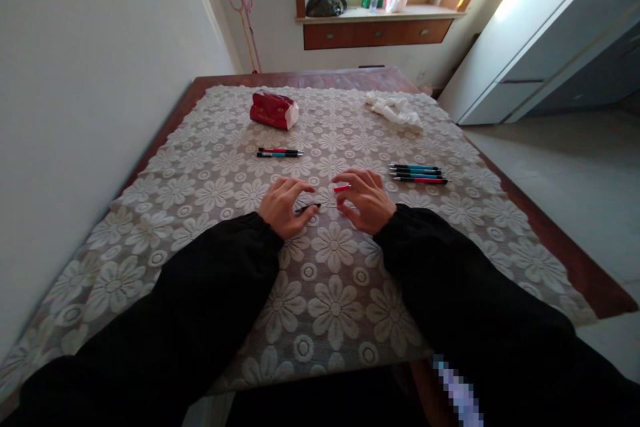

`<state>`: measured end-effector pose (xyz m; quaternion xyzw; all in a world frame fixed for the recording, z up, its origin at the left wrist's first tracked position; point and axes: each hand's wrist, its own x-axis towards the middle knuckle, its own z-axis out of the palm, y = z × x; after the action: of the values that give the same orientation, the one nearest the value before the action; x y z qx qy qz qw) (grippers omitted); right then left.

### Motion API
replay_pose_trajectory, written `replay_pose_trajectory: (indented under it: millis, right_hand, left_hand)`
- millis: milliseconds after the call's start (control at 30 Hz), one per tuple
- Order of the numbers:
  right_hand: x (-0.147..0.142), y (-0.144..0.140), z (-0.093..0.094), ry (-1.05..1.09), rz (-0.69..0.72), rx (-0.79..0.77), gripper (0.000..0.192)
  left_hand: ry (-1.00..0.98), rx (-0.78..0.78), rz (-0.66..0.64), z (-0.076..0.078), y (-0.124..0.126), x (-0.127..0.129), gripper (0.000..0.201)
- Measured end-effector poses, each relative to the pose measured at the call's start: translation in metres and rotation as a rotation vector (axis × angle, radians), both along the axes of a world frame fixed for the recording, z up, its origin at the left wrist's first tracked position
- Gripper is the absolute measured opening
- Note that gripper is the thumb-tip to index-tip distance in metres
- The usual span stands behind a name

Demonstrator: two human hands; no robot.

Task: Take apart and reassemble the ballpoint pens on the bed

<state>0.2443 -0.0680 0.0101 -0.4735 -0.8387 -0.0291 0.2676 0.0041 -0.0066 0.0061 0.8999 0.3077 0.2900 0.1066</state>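
My left hand [284, 205] is curved over the tablecloth, with a black pen part [313, 205] at its thumb and its index finger raised apart. The part's inner end is hidden by the hand. Facing it, my right hand [367, 199] has a short red pen barrel [343, 188] held across its fingers, while thumb and index bend toward each other. A thin line, perhaps a refill, shows faintly between the hands. Two pens [280, 153], red and blue with black ends, lie beyond my left hand. Several blue or red pens [419, 174] lie in a row to the right.
A red pouch-like packet [273, 111] with a white end lies toward the far left. Crumpled white plastic [395, 111] is at the far right. The floral lace tablecloth [335, 307] covers a wooden table [320, 79]. A white wall [100, 67] borders the left side.
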Motion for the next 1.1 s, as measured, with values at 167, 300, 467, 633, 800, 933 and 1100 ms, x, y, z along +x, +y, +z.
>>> replay_pose_trajectory:
  millis: [167,300,467,633,800,933,1100]
  right_hand:
    - [0.011,0.006,-0.003,-0.042,-0.028,0.04,0.007]
    - [0.007,0.005,-0.004,-0.079,-0.01,0.062,0.007]
    - [0.001,0.003,-0.003,-0.093,0.006,0.075,0.007]
    - [0.003,0.003,-0.002,-0.101,-0.009,0.127,0.006]
    - [0.007,0.004,-0.002,-0.114,-0.018,0.102,0.007]
    - [0.005,0.004,-0.002,-0.11,0.012,0.1,0.007]
    - [0.002,0.003,-0.002,-0.106,0.021,0.096,0.01]
  left_hand:
    - [0.086,-0.015,-0.031,-0.007,0.003,0.0,0.013]
    - [0.061,-0.002,-0.067,-0.01,0.005,-0.001,0.014]
    - [0.059,-0.002,-0.11,-0.009,0.006,-0.001,0.016]
    - [0.053,-0.032,-0.081,-0.006,0.004,-0.001,0.015]
    - [0.043,-0.029,-0.075,-0.005,0.003,-0.001,0.015]
    - [0.032,-0.032,-0.115,-0.006,0.004,-0.001,0.017]
    - [0.036,-0.033,-0.129,-0.006,0.004,-0.001,0.016]
